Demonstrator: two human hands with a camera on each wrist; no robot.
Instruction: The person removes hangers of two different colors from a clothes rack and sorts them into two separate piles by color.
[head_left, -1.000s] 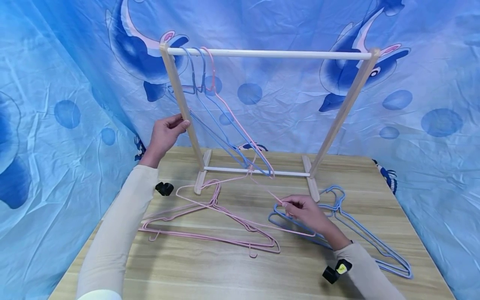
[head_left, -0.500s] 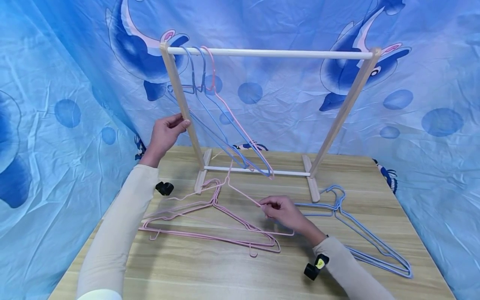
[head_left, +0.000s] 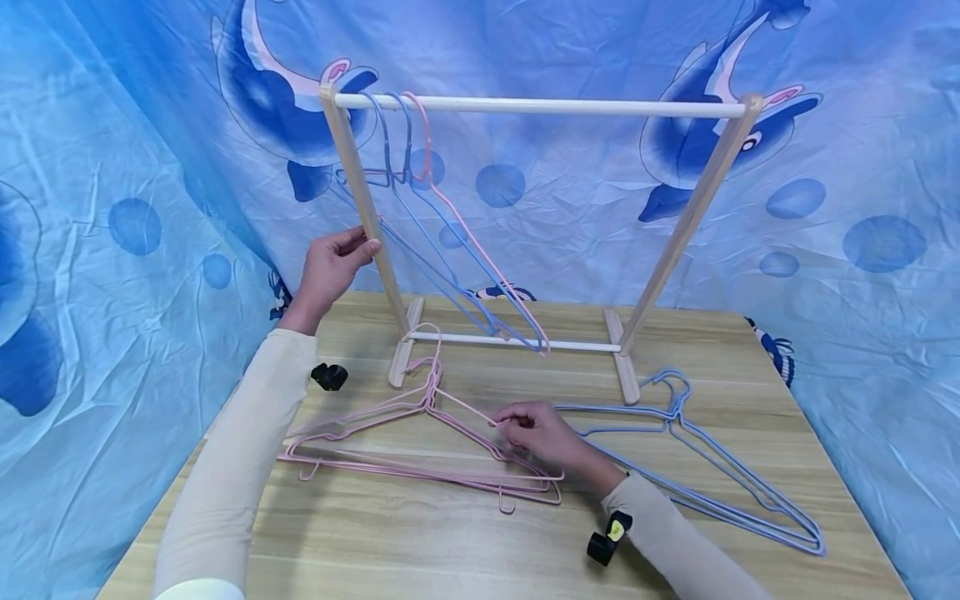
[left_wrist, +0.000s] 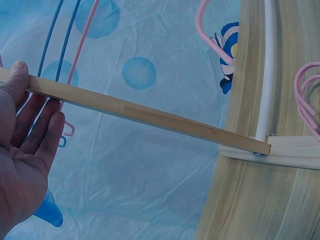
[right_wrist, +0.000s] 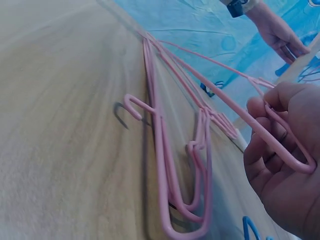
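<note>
My left hand (head_left: 330, 265) holds the left wooden post (left_wrist: 145, 114) of a small clothes rack, thumb on one side and fingers on the other. With my right hand (head_left: 538, 435) I pinch a pink hanger (right_wrist: 225, 98) by its sloping shoulder. That hanger is above a pile of pink hangers (right_wrist: 161, 150) on the table, its outline overlapping theirs in the head view. Whether it touches them I cannot tell. Two blue hangers (head_left: 387, 150) and a pink hanger (head_left: 427, 150) hang at the left end of the rack's white top bar (head_left: 555, 107).
Several blue hangers (head_left: 677, 408) lie stacked on the wooden table (head_left: 420, 558), right of my right hand. The rack's lower white bar (head_left: 570, 345) and right foot (head_left: 622, 358) stand behind the hangers. A blue dolphin-print cloth (head_left: 570, 242) surrounds the table at the back and sides.
My right hand has moved left with the pink hanger, from over the blue stack to over the pink pile. The left hand has stayed on the post.
</note>
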